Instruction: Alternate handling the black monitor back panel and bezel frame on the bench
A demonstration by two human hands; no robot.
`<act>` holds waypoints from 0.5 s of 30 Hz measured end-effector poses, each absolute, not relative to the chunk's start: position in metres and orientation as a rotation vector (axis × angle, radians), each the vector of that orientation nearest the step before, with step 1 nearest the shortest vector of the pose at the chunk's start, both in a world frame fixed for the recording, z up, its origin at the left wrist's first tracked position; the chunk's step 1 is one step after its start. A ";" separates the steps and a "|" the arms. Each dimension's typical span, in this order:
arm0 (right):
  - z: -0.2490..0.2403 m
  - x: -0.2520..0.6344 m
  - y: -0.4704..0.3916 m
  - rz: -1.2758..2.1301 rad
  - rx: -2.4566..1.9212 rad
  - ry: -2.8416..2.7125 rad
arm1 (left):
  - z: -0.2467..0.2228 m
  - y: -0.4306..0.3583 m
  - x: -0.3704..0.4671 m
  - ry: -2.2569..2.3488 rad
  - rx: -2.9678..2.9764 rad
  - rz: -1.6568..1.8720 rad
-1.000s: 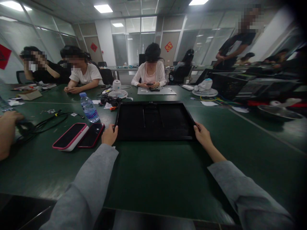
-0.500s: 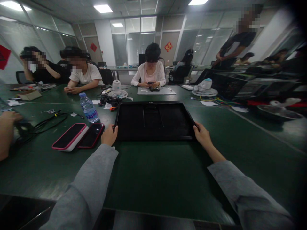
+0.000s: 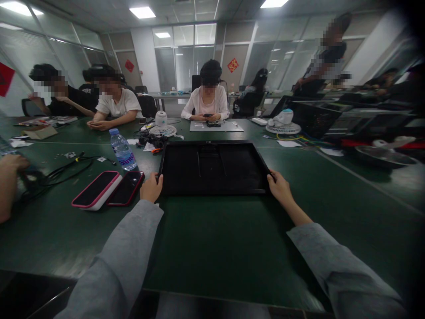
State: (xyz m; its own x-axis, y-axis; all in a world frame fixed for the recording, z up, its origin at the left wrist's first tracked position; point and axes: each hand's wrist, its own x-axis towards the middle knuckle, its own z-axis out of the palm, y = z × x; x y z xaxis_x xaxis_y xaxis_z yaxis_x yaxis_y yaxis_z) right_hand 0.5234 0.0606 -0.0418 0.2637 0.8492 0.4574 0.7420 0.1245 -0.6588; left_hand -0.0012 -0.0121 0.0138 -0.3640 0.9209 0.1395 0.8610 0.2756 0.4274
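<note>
A black, shallow rectangular panel with a raised rim (image 3: 179, 168) lies in front of me on the dark green table; it resembles a monitor casing. Small light lettering shows at its far edge, and thin lines mark its middle. My left hand (image 3: 152, 187) grips the left side near the front corner, thumb on top. At the opposite side, my right hand (image 3: 280, 188) has its thumb and fingers closed round the right edge. Beside my left hand lies a phone in a red case (image 3: 126, 188). What the fingers do underneath is hidden.
Left of the panel are a white box-like item with a pink-rimmed dark top (image 3: 97, 190), a water bottle (image 3: 123, 150) and black cables (image 3: 78, 170). White fans (image 3: 162, 126) stand farther back. Another person's arm (image 3: 9, 184) rests at the left edge; people sit across the table.
My hands and the black panel stay in place. At the far left a person lowers their hands from their head; the standing person at the right has shifted left.
</note>
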 end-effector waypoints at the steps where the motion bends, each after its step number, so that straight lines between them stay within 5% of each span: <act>1: -0.042 0.523 0.061 0.146 -1.624 -1.501 | 0.013 -0.012 -0.001 2.400 1.690 0.670; 15: -0.041 0.523 0.062 0.146 -1.651 -1.485 | 0.013 -0.012 -0.002 2.413 1.698 0.649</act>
State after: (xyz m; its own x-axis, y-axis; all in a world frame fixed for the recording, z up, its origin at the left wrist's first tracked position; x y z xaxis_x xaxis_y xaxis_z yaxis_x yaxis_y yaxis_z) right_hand 0.5230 0.0616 -0.0413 0.2767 0.8485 0.4512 0.7445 0.1075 -0.6589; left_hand -0.0019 -0.0122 0.0134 -0.3631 0.9205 0.1443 0.8688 0.2785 0.4094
